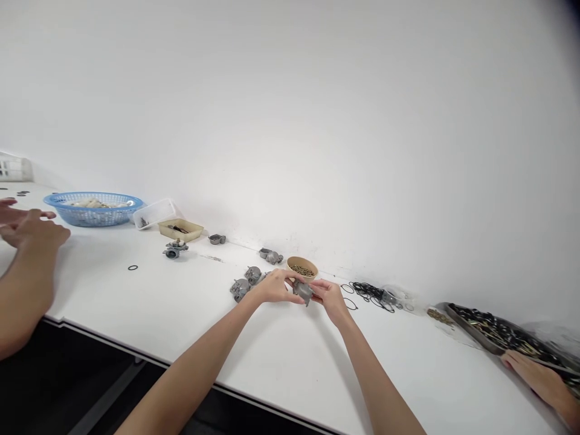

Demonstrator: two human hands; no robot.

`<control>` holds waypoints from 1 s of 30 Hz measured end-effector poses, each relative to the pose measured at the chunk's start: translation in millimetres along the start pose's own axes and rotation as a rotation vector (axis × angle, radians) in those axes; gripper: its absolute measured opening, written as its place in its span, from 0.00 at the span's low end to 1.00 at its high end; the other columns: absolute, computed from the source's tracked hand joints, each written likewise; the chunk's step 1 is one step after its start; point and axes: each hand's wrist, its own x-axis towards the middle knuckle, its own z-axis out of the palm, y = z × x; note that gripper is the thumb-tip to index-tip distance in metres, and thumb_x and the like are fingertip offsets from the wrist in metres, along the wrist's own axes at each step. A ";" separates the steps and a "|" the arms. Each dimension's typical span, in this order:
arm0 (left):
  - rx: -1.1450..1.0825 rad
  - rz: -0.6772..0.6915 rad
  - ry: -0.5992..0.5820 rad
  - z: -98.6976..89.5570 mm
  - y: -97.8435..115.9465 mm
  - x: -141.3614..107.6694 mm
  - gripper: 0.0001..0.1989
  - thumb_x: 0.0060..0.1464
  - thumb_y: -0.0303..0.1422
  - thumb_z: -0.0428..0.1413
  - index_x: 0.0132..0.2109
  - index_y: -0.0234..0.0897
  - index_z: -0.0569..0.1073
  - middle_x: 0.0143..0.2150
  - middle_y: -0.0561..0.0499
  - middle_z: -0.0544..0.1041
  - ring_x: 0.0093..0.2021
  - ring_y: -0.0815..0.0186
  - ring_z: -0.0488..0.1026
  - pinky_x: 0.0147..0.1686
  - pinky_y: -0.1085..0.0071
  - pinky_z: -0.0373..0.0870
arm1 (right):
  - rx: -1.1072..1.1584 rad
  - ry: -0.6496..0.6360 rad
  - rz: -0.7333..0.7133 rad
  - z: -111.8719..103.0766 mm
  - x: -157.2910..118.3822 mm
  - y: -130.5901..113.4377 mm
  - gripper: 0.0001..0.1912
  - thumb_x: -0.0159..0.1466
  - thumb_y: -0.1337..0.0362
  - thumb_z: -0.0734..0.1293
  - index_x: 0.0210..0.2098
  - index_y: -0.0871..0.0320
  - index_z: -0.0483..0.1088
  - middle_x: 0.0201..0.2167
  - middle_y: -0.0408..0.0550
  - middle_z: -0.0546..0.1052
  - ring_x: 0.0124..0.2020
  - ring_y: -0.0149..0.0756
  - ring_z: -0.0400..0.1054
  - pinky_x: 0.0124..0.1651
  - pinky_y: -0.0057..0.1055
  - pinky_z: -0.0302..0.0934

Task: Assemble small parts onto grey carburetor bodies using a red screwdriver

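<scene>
Both of my hands hold a grey metal carburetor just above the white table, in front of a tan bowl of small brass-coloured parts. My left hand is closed on its left side, thumb low and fingers over the top. From the right, the fingers of my right hand pinch it; their tips are partly hidden. Left of my left hand stand several more grey carburetors, one partly behind it. Past my right hand lie thin black rubber rings.
Along the wall are a blue basket, a white tray, a yellowish tray and loose metal castings. A co-worker's hands are at far left. Another person's hand is by a metal tray at right.
</scene>
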 end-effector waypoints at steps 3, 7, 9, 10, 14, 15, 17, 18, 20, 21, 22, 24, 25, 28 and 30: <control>0.020 0.011 -0.014 -0.5 -1.2 -0.8 0.24 0.44 0.39 0.74 0.50 0.47 0.81 0.48 0.52 0.81 0.45 0.58 0.78 0.41 0.69 0.75 | 0.046 -0.032 0.026 1.9 -0.8 1.4 0.21 0.48 0.50 0.81 0.33 0.59 0.80 0.32 0.51 0.83 0.35 0.41 0.77 0.43 0.39 0.72; 0.046 0.015 0.000 -3.0 -3.7 -0.7 0.25 0.44 0.41 0.74 0.50 0.48 0.81 0.48 0.53 0.81 0.47 0.57 0.77 0.41 0.69 0.73 | 0.076 -0.071 0.060 0.7 -5.4 0.2 0.20 0.48 0.52 0.82 0.33 0.60 0.80 0.33 0.51 0.83 0.35 0.39 0.77 0.43 0.37 0.71; 0.054 0.017 0.002 -4.6 -4.3 -0.5 0.25 0.44 0.42 0.74 0.51 0.49 0.81 0.49 0.54 0.81 0.47 0.57 0.77 0.40 0.70 0.73 | 0.088 -0.090 0.064 0.8 -7.6 -1.7 0.20 0.47 0.53 0.82 0.33 0.60 0.81 0.34 0.53 0.84 0.35 0.40 0.77 0.45 0.38 0.71; 0.058 0.018 0.000 -5.3 -4.4 -0.5 0.25 0.44 0.42 0.74 0.51 0.49 0.81 0.49 0.54 0.81 0.47 0.57 0.77 0.40 0.70 0.72 | 0.092 -0.099 0.060 1.2 -8.4 -2.6 0.20 0.47 0.54 0.82 0.33 0.60 0.82 0.35 0.53 0.84 0.36 0.41 0.77 0.46 0.39 0.70; 0.070 0.024 -0.006 -6.8 -4.0 -1.0 0.24 0.44 0.42 0.74 0.50 0.49 0.81 0.48 0.55 0.81 0.46 0.57 0.78 0.38 0.70 0.72 | 0.101 -0.117 0.040 2.7 -9.5 -4.4 0.21 0.47 0.53 0.82 0.35 0.60 0.83 0.36 0.54 0.84 0.37 0.42 0.77 0.49 0.42 0.70; 0.073 0.027 -0.006 -7.0 -3.8 -1.2 0.24 0.44 0.42 0.74 0.50 0.49 0.81 0.48 0.55 0.81 0.46 0.57 0.78 0.38 0.70 0.72 | 0.103 -0.119 0.038 2.7 -9.4 -4.5 0.21 0.47 0.53 0.82 0.34 0.60 0.83 0.36 0.54 0.84 0.37 0.42 0.77 0.49 0.42 0.70; 0.077 0.033 -0.002 -7.1 -3.5 -1.7 0.24 0.44 0.42 0.74 0.50 0.49 0.81 0.49 0.55 0.81 0.46 0.57 0.78 0.38 0.70 0.71 | 0.109 -0.123 0.035 2.0 -9.1 -4.7 0.22 0.46 0.52 0.83 0.34 0.60 0.84 0.35 0.54 0.84 0.36 0.41 0.76 0.49 0.43 0.70; 0.078 0.036 0.001 -7.2 -3.5 -1.9 0.24 0.44 0.42 0.74 0.50 0.49 0.81 0.49 0.55 0.81 0.46 0.57 0.78 0.38 0.70 0.71 | 0.111 -0.125 0.034 1.4 -9.0 -4.9 0.23 0.46 0.51 0.83 0.34 0.60 0.84 0.35 0.54 0.84 0.36 0.41 0.76 0.49 0.43 0.70; 0.075 0.039 0.006 -7.3 -3.7 -2.2 0.24 0.44 0.42 0.74 0.50 0.49 0.81 0.49 0.55 0.81 0.46 0.58 0.78 0.37 0.71 0.71 | 0.112 -0.130 0.032 -0.2 -9.1 -5.6 0.23 0.46 0.51 0.83 0.34 0.61 0.84 0.35 0.54 0.84 0.36 0.41 0.76 0.49 0.43 0.70; 0.072 0.040 0.008 -7.3 -4.1 -2.3 0.24 0.44 0.41 0.75 0.49 0.49 0.81 0.50 0.55 0.81 0.46 0.58 0.78 0.37 0.71 0.71 | 0.111 -0.134 0.032 -0.9 -9.3 -5.9 0.23 0.46 0.50 0.83 0.34 0.61 0.84 0.35 0.54 0.84 0.36 0.41 0.76 0.50 0.43 0.70; 0.066 0.041 0.009 -7.2 -4.6 -2.3 0.24 0.44 0.41 0.75 0.49 0.49 0.81 0.50 0.55 0.81 0.46 0.58 0.78 0.37 0.71 0.71 | 0.109 -0.139 0.032 -1.6 -9.5 -6.2 0.23 0.46 0.50 0.83 0.34 0.61 0.84 0.35 0.54 0.84 0.36 0.41 0.76 0.50 0.44 0.70; 0.049 0.044 0.005 -6.8 -6.0 -2.0 0.24 0.44 0.40 0.75 0.50 0.49 0.81 0.50 0.54 0.81 0.46 0.58 0.78 0.37 0.71 0.72 | 0.107 -0.152 0.037 -2.4 -9.9 -6.4 0.23 0.46 0.50 0.83 0.34 0.61 0.84 0.35 0.54 0.84 0.35 0.41 0.76 0.50 0.44 0.70; 0.039 0.045 0.002 -6.5 -6.8 -1.9 0.24 0.44 0.40 0.75 0.50 0.49 0.81 0.50 0.54 0.81 0.46 0.58 0.78 0.36 0.71 0.72 | 0.107 -0.158 0.040 -2.5 -10.0 -6.3 0.23 0.46 0.50 0.83 0.35 0.61 0.84 0.35 0.54 0.84 0.35 0.41 0.76 0.50 0.44 0.70; 0.004 0.048 -0.008 -5.6 -8.8 -1.5 0.25 0.44 0.40 0.75 0.51 0.48 0.81 0.50 0.53 0.80 0.47 0.57 0.77 0.35 0.71 0.73 | 0.113 -0.160 0.044 -1.8 -10.1 -5.1 0.24 0.46 0.50 0.83 0.35 0.60 0.84 0.36 0.54 0.84 0.37 0.41 0.76 0.50 0.43 0.69; -0.014 0.051 -0.010 -5.0 -9.3 -1.6 0.26 0.43 0.40 0.75 0.51 0.48 0.81 0.50 0.52 0.80 0.46 0.57 0.77 0.36 0.71 0.74 | 0.121 -0.155 0.044 -0.9 -10.1 -4.4 0.24 0.46 0.49 0.83 0.35 0.60 0.84 0.37 0.53 0.84 0.38 0.40 0.76 0.50 0.41 0.69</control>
